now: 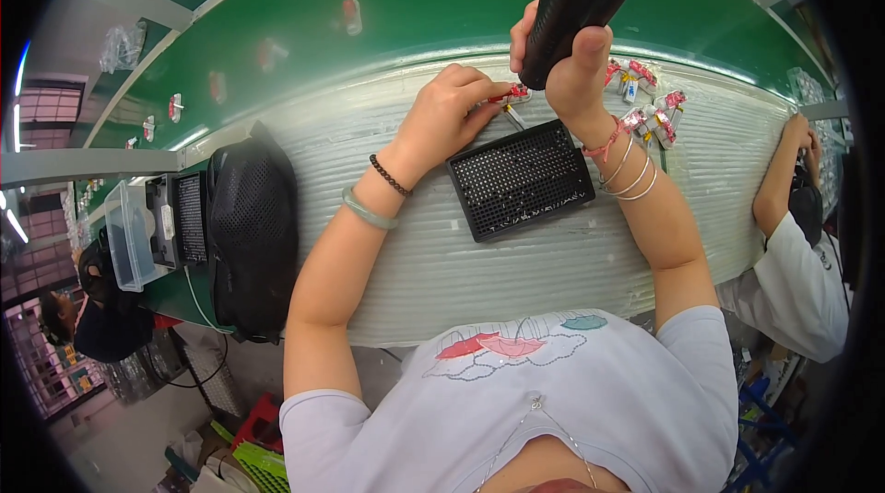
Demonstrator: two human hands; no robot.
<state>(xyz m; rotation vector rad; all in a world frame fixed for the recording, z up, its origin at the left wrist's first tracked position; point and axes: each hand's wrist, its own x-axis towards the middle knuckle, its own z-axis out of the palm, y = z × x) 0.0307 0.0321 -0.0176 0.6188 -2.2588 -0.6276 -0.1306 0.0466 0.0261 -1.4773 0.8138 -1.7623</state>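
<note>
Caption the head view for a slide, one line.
Left hand holding a small red part, right hand gripping a black handheld tool close to it, beside a black perforated tray.

There is one left hand (pixel 442 117) and one right hand (pixel 581 88) — two hands in all. There is one black tool (pixel 585 5). One black tray (pixel 521 180) with holes lies in front. The left fingers have one red bit (pixel 521 91); the other red bits (pixel 639 75) are too bunched to count. The left arm wears two bracelets (pixel 366 213). There is one necklace (pixel 536 404) — and two other people (pixel 797 286).
</note>
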